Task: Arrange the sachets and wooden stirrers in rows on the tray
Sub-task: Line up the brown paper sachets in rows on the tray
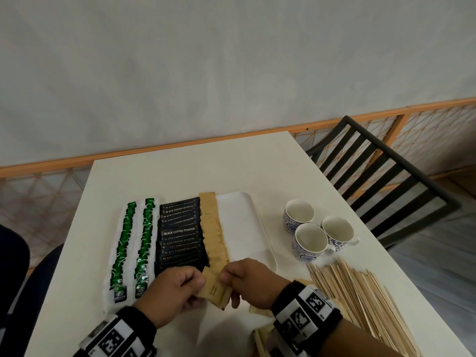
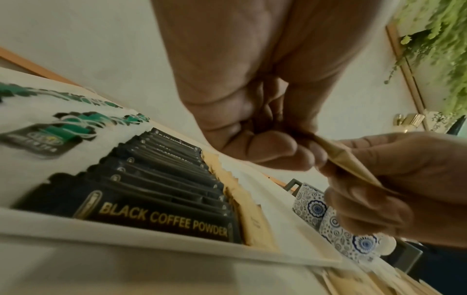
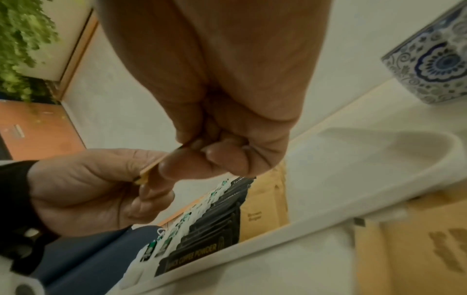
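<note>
A white tray (image 1: 244, 228) holds two rows of green tea sachets (image 1: 126, 243), a row of black coffee sachets (image 1: 180, 235) and a row of brown sugar sachets (image 1: 215, 235). Just in front of the tray's near edge, both hands hold a small stack of brown sugar sachets (image 1: 213, 292). My left hand (image 1: 175, 289) pinches its left end and my right hand (image 1: 247, 279) pinches its right end. In the left wrist view the brown sachets (image 2: 351, 163) show edge-on between both hands. A heap of wooden stirrers (image 1: 360, 295) lies on the table at the right.
Three blue-patterned cups (image 1: 311, 235) stand right of the tray. More brown sachets (image 1: 260, 311) lie on the table under my right wrist. A black chair (image 1: 386, 181) stands beyond the table's right edge. The tray's right part is bare.
</note>
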`<state>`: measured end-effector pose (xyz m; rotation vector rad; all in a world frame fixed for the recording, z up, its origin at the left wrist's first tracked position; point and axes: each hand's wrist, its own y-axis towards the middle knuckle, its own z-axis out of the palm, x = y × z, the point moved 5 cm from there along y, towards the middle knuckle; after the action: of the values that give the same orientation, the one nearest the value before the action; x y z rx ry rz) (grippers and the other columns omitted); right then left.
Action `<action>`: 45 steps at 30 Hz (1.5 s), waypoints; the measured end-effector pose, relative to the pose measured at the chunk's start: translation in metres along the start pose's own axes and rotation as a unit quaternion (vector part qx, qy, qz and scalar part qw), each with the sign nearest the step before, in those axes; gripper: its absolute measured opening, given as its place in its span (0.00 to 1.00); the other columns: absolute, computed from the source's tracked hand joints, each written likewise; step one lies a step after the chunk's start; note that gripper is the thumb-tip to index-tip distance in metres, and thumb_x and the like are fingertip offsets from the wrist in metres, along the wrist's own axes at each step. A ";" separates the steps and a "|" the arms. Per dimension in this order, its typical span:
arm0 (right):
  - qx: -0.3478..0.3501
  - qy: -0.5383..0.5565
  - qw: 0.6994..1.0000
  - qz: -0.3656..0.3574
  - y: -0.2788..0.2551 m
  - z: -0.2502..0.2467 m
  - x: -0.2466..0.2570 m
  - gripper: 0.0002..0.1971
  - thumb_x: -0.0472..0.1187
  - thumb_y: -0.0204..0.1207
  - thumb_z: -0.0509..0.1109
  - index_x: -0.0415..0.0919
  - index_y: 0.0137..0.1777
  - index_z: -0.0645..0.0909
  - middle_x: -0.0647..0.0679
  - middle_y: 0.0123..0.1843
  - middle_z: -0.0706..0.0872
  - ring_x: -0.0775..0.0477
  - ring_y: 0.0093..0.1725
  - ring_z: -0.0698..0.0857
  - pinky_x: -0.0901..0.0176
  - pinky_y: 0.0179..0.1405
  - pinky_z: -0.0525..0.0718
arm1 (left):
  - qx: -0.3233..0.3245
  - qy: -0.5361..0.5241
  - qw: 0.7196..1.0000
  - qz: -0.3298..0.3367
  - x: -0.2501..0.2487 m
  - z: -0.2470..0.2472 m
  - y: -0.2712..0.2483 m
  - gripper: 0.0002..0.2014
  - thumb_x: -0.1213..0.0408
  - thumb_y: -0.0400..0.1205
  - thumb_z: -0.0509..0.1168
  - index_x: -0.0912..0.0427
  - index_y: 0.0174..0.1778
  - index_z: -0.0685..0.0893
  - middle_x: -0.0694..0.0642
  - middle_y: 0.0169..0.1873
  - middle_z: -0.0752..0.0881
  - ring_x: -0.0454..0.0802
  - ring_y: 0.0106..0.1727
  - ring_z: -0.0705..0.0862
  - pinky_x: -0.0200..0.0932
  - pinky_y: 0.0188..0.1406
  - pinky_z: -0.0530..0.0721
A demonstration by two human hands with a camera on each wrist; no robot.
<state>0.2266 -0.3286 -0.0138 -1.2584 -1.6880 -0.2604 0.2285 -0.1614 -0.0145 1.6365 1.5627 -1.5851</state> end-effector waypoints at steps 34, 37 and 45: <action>-0.141 -0.117 0.975 0.125 0.026 -0.023 -0.055 0.20 0.47 0.78 0.70 0.51 0.28 0.65 0.57 0.31 0.70 0.54 0.34 0.72 0.73 0.26 0.64 | 0.017 0.626 0.742 0.239 0.015 0.039 0.024 0.18 0.55 0.69 0.58 0.38 0.54 0.82 0.44 0.51 0.82 0.51 0.48 0.75 0.50 0.40 0.64; -0.132 -0.118 0.977 0.119 0.025 -0.026 -0.055 0.18 0.47 0.77 0.72 0.49 0.29 0.69 0.57 0.30 0.71 0.52 0.37 0.73 0.74 0.26 0.65 | 0.022 0.630 0.733 0.254 0.017 0.038 0.028 0.18 0.56 0.68 0.66 0.40 0.54 0.82 0.44 0.52 0.81 0.51 0.50 0.75 0.50 0.41 0.62; -0.093 -0.106 0.983 0.118 0.034 -0.019 -0.055 0.16 0.48 0.75 0.73 0.51 0.30 0.71 0.57 0.31 0.72 0.50 0.42 0.76 0.73 0.29 0.65 | 0.035 0.625 0.744 0.234 0.008 0.027 0.040 0.22 0.58 0.59 0.77 0.39 0.48 0.84 0.41 0.52 0.82 0.49 0.51 0.74 0.48 0.37 0.76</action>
<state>0.2646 -0.3599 -0.0601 -1.6614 -1.7007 -0.1465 0.2484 -0.1936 -0.0455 3.0855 1.2569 -0.1049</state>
